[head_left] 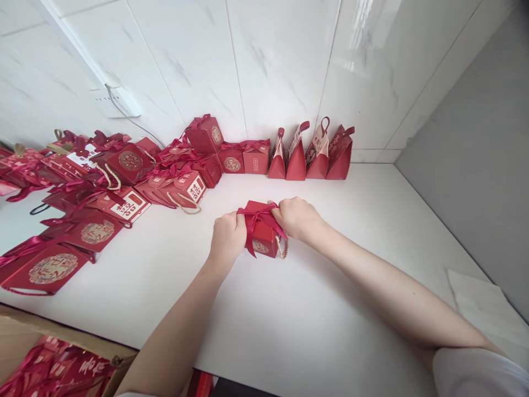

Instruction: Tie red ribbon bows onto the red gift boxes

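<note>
A small red gift box [263,242] stands on the white table between my two hands. A magenta-red ribbon [261,214] crosses its top in a bow or knot, and one tail hangs down its front. From its right side hangs a twisted gold cord handle [282,249]. At the box's left, my left hand [229,234] is closed, pinching the ribbon. On the opposite side my right hand [298,218] is closed around the ribbon too. The fingertips of both hands are partly hidden.
Several red gift boxes [53,269] with ribbons crowd the table's left side. Triangular red boxes [296,165] stand along the tiled wall. A cardboard carton [124,368] with more red boxes sits below the front left edge. White paper [475,292] lies at right, beside a grey panel [467,143].
</note>
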The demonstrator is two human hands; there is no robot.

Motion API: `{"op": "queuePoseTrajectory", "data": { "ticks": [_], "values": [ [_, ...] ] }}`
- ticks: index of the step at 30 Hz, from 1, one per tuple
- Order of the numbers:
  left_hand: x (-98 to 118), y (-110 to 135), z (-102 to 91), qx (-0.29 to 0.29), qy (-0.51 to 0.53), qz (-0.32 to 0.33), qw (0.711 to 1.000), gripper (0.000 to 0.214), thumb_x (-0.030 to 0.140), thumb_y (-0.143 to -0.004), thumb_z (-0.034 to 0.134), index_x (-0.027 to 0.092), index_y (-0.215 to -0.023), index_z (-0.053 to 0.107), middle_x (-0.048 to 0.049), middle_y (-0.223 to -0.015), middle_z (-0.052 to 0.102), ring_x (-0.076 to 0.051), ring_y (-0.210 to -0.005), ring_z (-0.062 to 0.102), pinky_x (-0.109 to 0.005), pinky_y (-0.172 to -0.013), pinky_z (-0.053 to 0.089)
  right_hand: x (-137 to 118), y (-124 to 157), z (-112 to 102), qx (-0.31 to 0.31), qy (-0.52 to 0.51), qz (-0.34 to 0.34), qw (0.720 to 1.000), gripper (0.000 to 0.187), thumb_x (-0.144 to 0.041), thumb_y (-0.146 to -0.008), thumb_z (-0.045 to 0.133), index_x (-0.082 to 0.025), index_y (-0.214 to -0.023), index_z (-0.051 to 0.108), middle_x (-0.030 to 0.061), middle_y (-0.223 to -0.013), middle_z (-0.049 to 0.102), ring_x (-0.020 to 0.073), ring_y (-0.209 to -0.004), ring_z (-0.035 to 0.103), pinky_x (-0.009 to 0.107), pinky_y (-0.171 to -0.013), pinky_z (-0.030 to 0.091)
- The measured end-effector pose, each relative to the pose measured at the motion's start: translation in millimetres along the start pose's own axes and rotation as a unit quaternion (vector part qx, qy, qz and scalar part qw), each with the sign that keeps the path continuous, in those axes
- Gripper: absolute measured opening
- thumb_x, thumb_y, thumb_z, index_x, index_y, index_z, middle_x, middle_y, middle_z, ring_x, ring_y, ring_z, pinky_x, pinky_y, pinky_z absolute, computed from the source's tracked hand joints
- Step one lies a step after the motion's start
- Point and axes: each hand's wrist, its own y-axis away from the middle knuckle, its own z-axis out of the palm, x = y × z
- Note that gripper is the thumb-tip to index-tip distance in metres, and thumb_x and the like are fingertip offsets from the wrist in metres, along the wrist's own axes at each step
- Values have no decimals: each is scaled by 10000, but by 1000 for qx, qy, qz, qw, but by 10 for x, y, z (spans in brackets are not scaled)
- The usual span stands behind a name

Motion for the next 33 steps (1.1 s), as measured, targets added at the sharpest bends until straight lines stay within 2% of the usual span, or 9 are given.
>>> {"op": "queuePoseTrajectory", "data": {
  "ticks": [5,8,13,19,27,33],
  "values": [
    [-17,-23,8,6,22,-2,1000,359,290,-894,365,203,-548,401,-19,-516,501,-148,-502,421,-284,-538,292,22,-20,53,34,-15,-49,998,442,-323,-986,295,-152,-831,672,148,-839,717,251,-742,676,294,-590,370],
    [-23,-22,12,11,29,1,1000,357,297,-896,368,207,-552,403,-16,-512,493,-152,-501,416,-286,-534,288,35,-34,72,41,-16,-70,997,449,-322,-1002,276,-154,-854,665,142,-828,716,244,-734,678,289,-603,371],
    [-22,-18,6,22,43,11,999,345,289,-889,375,209,-554,390,-4,-509,470,-146,-498,397,-284,-532,278,50,-36,29,32,-3,-63,997,510,-384,-1019,237,-161,-872,672,146,-862,717,266,-775,683,301,-610,379],
    [9,-38,-57,4,42,22,999,355,290,-890,379,207,-545,362,12,-490,434,-137,-493,387,-278,-521,273,72,-38,-58,21,35,-57,998,554,-425,-1015,217,-175,-853,684,147,-899,724,282,-822,679,315,-625,382],
    [-17,-63,-62,-5,32,16,999,336,266,-879,374,203,-549,370,10,-499,428,-139,-497,404,-275,-522,288,86,-68,-25,18,38,-72,997,546,-403,-1026,223,-163,-911,700,147,-881,727,279,-817,691,310,-631,392],
    [-46,-89,-73,-3,14,35,999,346,276,-888,363,207,-550,345,9,-502,416,-139,-502,391,-282,-541,285,112,-81,-25,17,3,-86,996,543,-396,-1032,229,-157,-891,696,132,-825,730,220,-720,676,274,-622,394]
  ]
}}
